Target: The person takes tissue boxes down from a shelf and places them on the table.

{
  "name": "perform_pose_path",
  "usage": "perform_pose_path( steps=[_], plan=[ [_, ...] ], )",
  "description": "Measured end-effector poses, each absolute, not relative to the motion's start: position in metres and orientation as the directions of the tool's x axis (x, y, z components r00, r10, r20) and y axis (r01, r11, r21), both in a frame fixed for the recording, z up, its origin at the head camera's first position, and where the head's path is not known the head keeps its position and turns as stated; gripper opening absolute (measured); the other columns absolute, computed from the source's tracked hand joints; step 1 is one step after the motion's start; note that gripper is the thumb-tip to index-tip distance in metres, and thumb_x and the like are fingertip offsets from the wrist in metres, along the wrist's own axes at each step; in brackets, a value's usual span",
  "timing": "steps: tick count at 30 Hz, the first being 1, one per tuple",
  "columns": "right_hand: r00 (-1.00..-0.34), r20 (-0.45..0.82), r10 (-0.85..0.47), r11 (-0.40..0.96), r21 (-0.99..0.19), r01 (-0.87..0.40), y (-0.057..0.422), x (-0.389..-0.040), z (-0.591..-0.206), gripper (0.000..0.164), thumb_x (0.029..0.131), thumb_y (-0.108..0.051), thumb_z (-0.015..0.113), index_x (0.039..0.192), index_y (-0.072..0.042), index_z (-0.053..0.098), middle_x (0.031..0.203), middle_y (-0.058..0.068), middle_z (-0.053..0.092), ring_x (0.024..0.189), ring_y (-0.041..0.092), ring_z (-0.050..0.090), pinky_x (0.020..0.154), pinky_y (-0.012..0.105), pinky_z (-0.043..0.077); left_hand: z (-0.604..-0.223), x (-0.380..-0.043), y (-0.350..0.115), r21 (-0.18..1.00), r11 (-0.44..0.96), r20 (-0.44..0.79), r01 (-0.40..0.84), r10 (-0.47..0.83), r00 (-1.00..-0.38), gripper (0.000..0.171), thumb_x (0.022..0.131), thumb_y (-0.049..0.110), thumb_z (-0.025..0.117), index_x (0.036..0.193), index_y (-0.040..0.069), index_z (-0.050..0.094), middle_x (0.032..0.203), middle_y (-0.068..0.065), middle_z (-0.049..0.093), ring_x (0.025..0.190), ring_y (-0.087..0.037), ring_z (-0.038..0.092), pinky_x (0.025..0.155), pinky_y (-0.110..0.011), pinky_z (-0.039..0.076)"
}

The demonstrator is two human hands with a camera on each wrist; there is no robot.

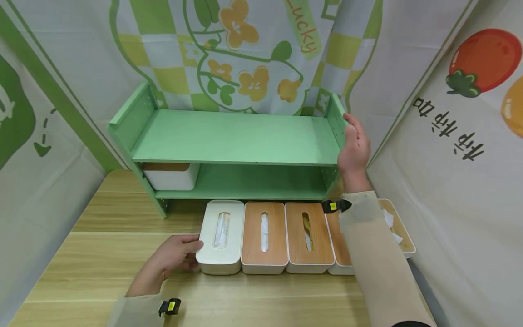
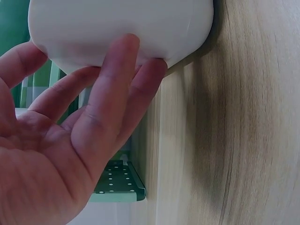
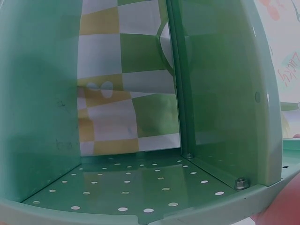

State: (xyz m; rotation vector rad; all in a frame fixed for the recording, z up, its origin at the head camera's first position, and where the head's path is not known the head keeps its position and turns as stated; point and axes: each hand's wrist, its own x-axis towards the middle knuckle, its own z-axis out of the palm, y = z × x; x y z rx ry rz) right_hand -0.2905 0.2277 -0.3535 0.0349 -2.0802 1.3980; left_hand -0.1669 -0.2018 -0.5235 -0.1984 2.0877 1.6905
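Observation:
My left hand [image 1: 175, 252] is at the left side of a tissue box with a white lid [image 1: 209, 254], thumb and fingertips touching its wall. In the left wrist view, my fingers [image 2: 105, 93] reach up against the white box's rounded wall [image 2: 126, 23], mostly extended. My right hand [image 1: 355, 147] rests against the right side panel of a green two-tier shelf [image 1: 237, 136], fingers pointing up along it. The right wrist view mostly shows the shelf's green panels [image 3: 220, 93], with a sliver of hand at the lower right corner.
Tissue boxes with wood-look lids [image 1: 275, 231] stand in a row right of the white one; my right sleeve [image 1: 380, 254] partly covers the last. Beyond it is a tray [image 1: 402, 227] with white scraps. Another wood-lidded box [image 1: 175, 179] sits on the shelf's lower left.

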Motion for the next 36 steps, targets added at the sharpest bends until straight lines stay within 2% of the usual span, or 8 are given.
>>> perform_pose_path(
  steps=[21,30,34,36],
  plan=[
    [-0.804,0.508,0.311,0.420,-0.832,-0.363,0.226,-0.289,-0.354,0.045,0.107,-0.040,0.031,0.143,-0.027,0.055,0.054,-0.002,0.025,0.043,0.013,0.018,0.042,0.028,0.019,-0.525,-0.166,-0.204,0.897,0.229,-0.422,-0.379,0.181,-0.889,0.047,0.099,0.012,0.060,0.137,-0.014,0.050,0.099,-0.016,0.070,0.078,-0.026,0.069,0.066,-0.043,0.058],
    [-0.814,0.487,0.318,0.420,-0.842,-0.340,0.226,-0.288,-0.353,0.045,0.107,-0.039,0.031,0.144,-0.028,0.055,0.054,-0.003,0.025,0.042,0.012,0.018,0.040,0.028,0.020,-0.521,-0.163,-0.204,0.901,0.228,-0.417,-0.369,0.219,-0.882,0.049,0.101,0.011,0.057,0.140,-0.015,0.044,0.106,-0.016,0.068,0.085,-0.026,0.068,0.073,-0.045,0.057],
    [-0.815,0.485,0.318,0.415,-0.844,-0.340,0.226,-0.287,-0.352,0.045,0.107,-0.039,0.031,0.144,-0.028,0.054,0.055,-0.003,0.024,0.043,0.012,0.018,0.041,0.028,0.020,-0.517,-0.162,-0.203,0.899,0.261,-0.411,-0.352,0.226,-0.883,0.049,0.102,0.012,0.055,0.141,-0.015,0.043,0.105,-0.015,0.068,0.085,-0.026,0.067,0.074,-0.045,0.057],
    [-0.816,0.483,0.317,0.414,-0.845,-0.339,0.226,-0.287,-0.351,0.045,0.107,-0.039,0.031,0.144,-0.029,0.054,0.055,-0.003,0.024,0.043,0.013,0.017,0.041,0.028,0.020,-0.515,-0.161,-0.203,0.890,0.334,-0.393,-0.312,0.212,-0.895,0.049,0.102,0.014,0.057,0.140,-0.013,0.046,0.108,-0.016,0.068,0.090,-0.026,0.066,0.076,-0.045,0.056]
  ],
)
